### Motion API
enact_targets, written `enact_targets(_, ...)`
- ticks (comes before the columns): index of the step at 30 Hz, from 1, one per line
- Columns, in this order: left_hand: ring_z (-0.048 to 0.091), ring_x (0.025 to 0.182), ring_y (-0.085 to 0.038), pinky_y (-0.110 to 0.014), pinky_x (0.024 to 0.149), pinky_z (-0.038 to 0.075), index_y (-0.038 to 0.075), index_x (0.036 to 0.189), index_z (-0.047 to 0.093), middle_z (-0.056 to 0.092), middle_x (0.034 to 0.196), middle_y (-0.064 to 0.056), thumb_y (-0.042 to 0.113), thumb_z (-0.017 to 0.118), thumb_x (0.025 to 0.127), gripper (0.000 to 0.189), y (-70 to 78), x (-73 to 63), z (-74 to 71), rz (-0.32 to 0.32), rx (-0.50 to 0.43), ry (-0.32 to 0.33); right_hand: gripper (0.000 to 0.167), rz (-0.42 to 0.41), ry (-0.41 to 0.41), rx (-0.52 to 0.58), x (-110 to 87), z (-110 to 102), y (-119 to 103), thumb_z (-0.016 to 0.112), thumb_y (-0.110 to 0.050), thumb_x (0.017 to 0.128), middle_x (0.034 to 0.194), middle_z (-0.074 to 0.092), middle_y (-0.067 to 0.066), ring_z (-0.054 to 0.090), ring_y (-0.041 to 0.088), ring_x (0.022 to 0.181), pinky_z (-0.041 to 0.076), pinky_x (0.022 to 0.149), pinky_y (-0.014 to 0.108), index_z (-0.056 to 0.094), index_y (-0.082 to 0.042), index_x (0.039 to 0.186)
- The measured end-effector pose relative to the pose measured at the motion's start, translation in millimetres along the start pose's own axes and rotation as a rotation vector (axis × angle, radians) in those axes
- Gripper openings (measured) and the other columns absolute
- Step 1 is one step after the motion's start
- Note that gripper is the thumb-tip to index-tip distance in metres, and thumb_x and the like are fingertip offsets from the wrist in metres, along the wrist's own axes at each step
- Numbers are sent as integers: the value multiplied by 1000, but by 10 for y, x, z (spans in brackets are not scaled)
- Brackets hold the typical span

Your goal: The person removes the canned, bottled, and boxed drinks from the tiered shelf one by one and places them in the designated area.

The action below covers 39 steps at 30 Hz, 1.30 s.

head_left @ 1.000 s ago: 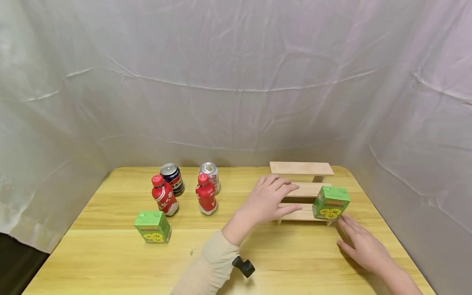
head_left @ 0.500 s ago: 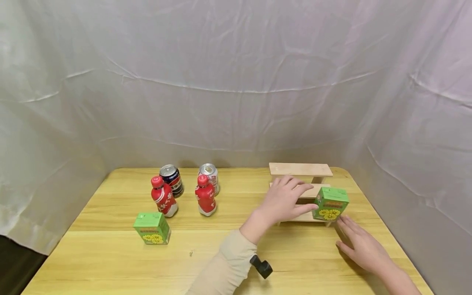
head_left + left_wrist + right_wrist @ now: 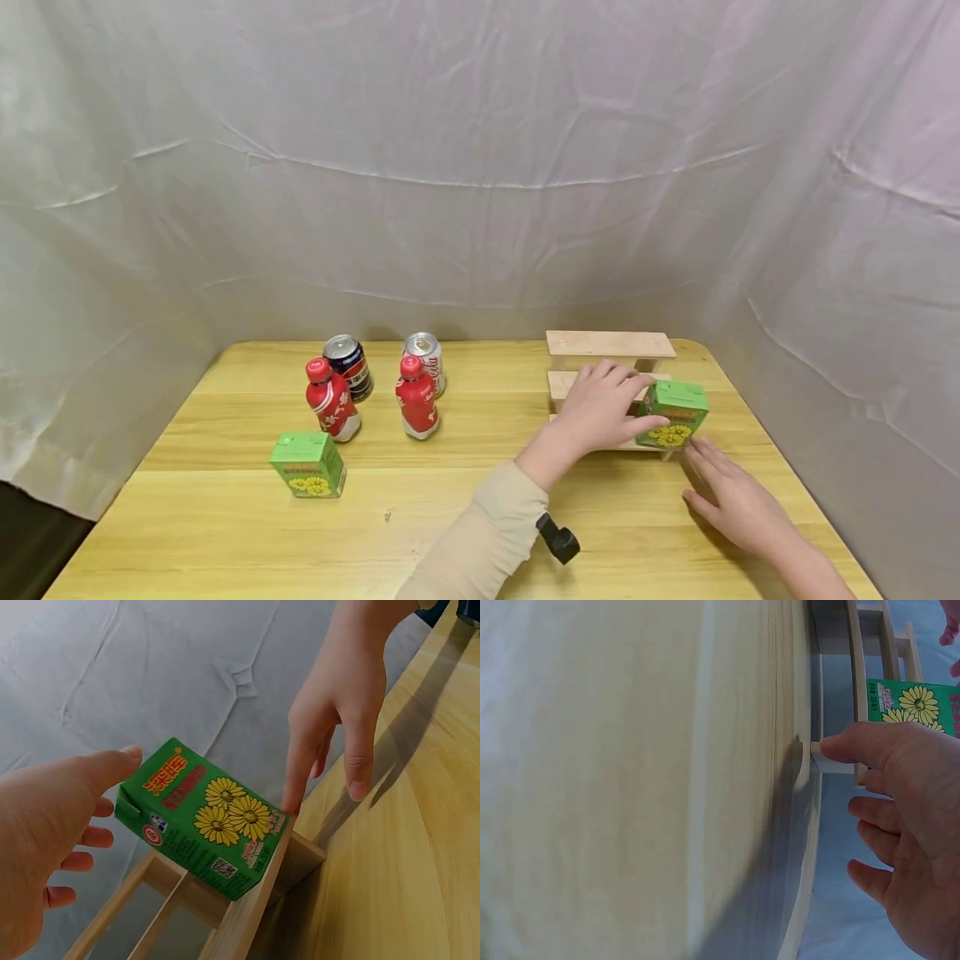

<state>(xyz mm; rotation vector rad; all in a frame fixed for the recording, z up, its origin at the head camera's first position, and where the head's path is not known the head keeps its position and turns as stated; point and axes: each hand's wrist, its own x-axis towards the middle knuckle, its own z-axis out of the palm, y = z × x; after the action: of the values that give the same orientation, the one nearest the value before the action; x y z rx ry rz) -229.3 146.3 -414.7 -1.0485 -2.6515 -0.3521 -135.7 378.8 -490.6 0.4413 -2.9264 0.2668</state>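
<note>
A green drink carton with yellow flowers [image 3: 678,410] stands at the right end of the lowest tier of a small three-tier wooden shelf [image 3: 611,343]. My left hand [image 3: 603,408] is at the carton's left side, thumb stretched across its front in the head view. In the left wrist view the thumb [image 3: 112,766] is near the carton's top edge, with the other fingers loosely bent beside it. Whether they touch it is unclear. Low by the shelf's right front corner, my right hand [image 3: 738,500] has its fingers extended, the tips close to the carton's base.
On the left of the wooden table [image 3: 225,542] stand another green carton [image 3: 307,467], two red bottles [image 3: 333,408], a dark can [image 3: 348,367] and a silver cola can [image 3: 426,358]. Grey cloth [image 3: 480,208] hangs behind and at the sides.
My left hand has moved right, from the shelf's left side up to the carton. The right hand and the carton have stayed in place.
</note>
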Motion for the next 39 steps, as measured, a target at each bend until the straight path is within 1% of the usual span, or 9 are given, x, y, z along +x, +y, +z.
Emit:
enact_targets(5, 42, 132, -10, -32, 102, 38, 36, 145, 42, 51, 140, 14, 74, 38, 89, 67, 37, 64, 47, -10, -7, -30, 67, 4, 0, 5, -1, 2, -1, 75, -26, 83, 144, 45, 29, 46, 48, 129, 40, 101, 60, 49, 5, 137)
enact_targets(11, 44, 129, -9, -30, 99, 38, 38, 146, 40, 51, 138, 16, 75, 36, 88, 68, 69, 119, 100, -23, 5, -38, 68, 4, 1, 4, -7, 6, -3, 75, -27, 84, 144, 45, 29, 46, 48, 129, 40, 100, 60, 49, 5, 138)
enact_targets(17, 44, 129, -8, -29, 99, 38, 39, 145, 40, 51, 137, 17, 75, 38, 88, 68, 76, 164, 155, -42, -14, -39, 67, 3, 8, 7, -15, 11, 1, 75, -26, 83, 144, 45, 29, 47, 48, 128, 40, 99, 61, 50, 6, 137)
enact_targets(22, 45, 128, -8, -29, 99, 38, 37, 142, 45, 53, 134, 17, 75, 40, 87, 67, 73, 194, 205, -56, -31, -27, 67, -1, 4, 0, -15, 16, 5, 75, -26, 84, 143, 46, 30, 47, 48, 128, 41, 99, 61, 50, 6, 137)
enact_targets(31, 48, 123, -7, -26, 96, 38, 33, 138, 51, 58, 132, 19, 75, 46, 85, 68, 71, 225, 290, -63, -45, 19, 68, -8, 25, -7, -4, 13, 3, 76, -26, 83, 143, 46, 29, 48, 47, 127, 42, 98, 60, 50, 5, 137)
enact_targets(36, 48, 122, -6, -25, 95, 38, 32, 137, 52, 59, 130, 20, 75, 46, 84, 68, 76, 216, 299, -61, -28, 40, 68, -1, -2, -3, 1, -5, -4, 74, -27, 84, 145, 45, 27, 46, 46, 130, 41, 99, 60, 48, 4, 139)
enact_targets(39, 49, 119, -6, -24, 93, 38, 32, 135, 54, 60, 128, 20, 76, 46, 84, 67, 89, 191, 300, -65, -11, 63, 69, -2, -12, -3, 0, -12, -8, 74, -27, 84, 145, 45, 27, 46, 46, 130, 41, 100, 60, 47, 4, 140)
